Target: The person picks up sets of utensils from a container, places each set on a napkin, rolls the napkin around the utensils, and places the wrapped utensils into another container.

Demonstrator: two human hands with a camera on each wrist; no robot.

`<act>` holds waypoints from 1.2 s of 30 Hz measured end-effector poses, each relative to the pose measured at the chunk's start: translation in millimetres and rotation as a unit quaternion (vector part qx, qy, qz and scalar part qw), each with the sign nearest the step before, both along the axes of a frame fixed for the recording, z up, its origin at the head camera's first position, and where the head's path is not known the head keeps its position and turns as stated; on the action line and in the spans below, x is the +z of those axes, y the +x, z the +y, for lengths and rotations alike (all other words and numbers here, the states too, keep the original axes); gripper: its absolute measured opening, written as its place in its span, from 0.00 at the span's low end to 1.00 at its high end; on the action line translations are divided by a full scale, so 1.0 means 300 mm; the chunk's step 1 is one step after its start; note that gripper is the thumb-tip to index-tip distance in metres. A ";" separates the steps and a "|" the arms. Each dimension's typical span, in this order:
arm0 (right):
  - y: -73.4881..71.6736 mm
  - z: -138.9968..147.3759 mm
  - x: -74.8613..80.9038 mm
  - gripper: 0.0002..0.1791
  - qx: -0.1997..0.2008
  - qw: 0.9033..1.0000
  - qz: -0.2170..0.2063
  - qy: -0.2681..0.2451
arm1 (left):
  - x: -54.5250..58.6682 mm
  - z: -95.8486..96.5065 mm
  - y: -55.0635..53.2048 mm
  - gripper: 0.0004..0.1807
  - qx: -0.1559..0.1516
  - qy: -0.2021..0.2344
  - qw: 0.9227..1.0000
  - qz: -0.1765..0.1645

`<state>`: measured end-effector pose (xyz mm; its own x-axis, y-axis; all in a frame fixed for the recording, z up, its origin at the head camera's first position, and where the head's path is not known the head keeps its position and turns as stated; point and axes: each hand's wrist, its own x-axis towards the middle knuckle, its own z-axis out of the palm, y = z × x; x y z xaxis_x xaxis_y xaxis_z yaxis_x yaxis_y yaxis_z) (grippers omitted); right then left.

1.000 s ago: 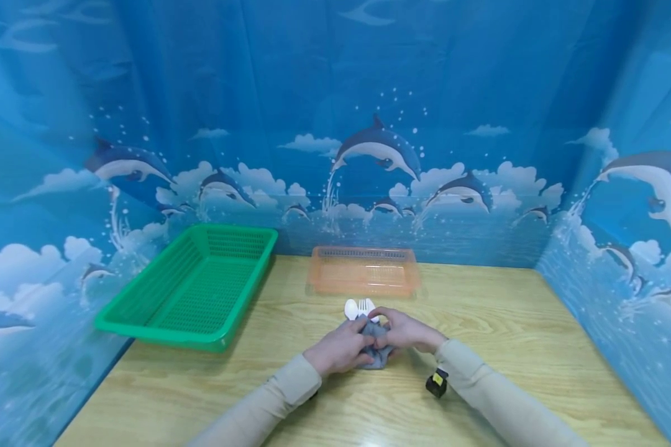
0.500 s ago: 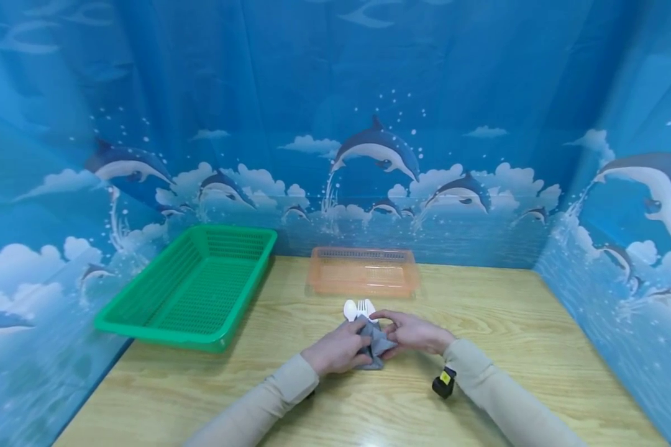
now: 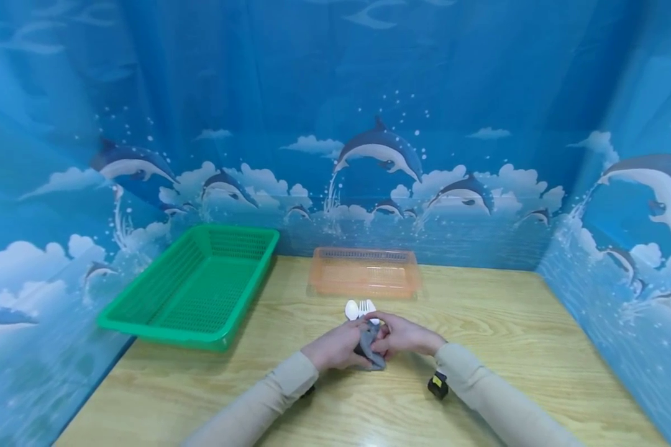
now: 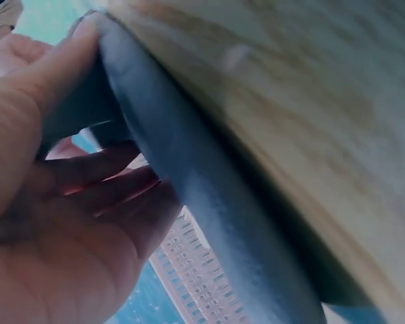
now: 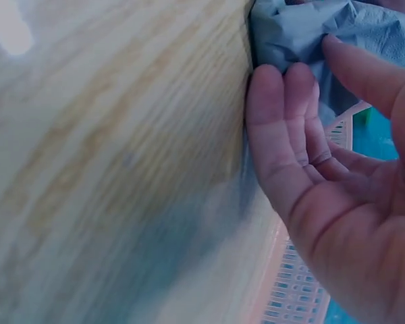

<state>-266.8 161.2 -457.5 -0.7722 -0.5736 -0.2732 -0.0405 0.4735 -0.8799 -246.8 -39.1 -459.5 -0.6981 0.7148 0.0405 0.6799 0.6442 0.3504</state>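
Observation:
A crumpled grey napkin [image 3: 376, 359] lies on the table between both hands, wrapped round the lower part of some white cutlery. From its far end stick out the heads of a white spoon [image 3: 351, 310], a white fork [image 3: 363, 308] and what looks like a white knife blade [image 3: 371, 305]. My left hand [image 3: 335, 347] grips the napkin's left side; in the left wrist view its thumb lies on the grey edge. With thumb and fingers, my right hand [image 3: 407, 335] pinches the right side, where folds of napkin [image 5: 300, 34] bunch up in the right wrist view.
A pale orange basket [image 3: 363, 289] stands behind the cutlery against the curtain [image 3: 481, 124]. On the left is a large green basket [image 3: 246, 298], its near left corner reaching past the table edge. Wood-grain tabletop [image 3: 514, 347] stretches to the right.
The napkin flap that stuck out to the right half a second ago is now drawn in leftward. My right hand has moved slightly left, closer to my left hand; cutlery and baskets stay put.

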 end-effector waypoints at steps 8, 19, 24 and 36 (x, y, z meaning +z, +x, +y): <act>0.005 -0.022 0.010 0.37 0.025 0.993 0.094 0.073 | 0.018 -0.040 -0.002 0.51 0.019 0.039 0.996 -0.083; -0.001 -0.027 0.008 0.32 0.045 0.990 0.102 0.089 | 0.023 -0.082 0.004 0.27 0.067 0.034 0.997 -0.035; 0.000 -0.026 0.015 0.31 0.071 0.982 0.140 0.103 | 0.019 -0.076 -0.012 0.22 0.045 0.031 0.997 -0.047; -0.011 -0.035 0.016 0.28 0.118 0.965 0.184 0.143 | 0.027 -0.084 -0.009 0.25 0.130 0.102 0.978 -0.125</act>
<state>-270.2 150.7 -452.8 -0.7036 -0.6877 -0.1788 -0.4618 0.6338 -0.6205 -249.4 -64.1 -451.3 -0.8616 0.5066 -0.0310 0.3794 0.6834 0.6237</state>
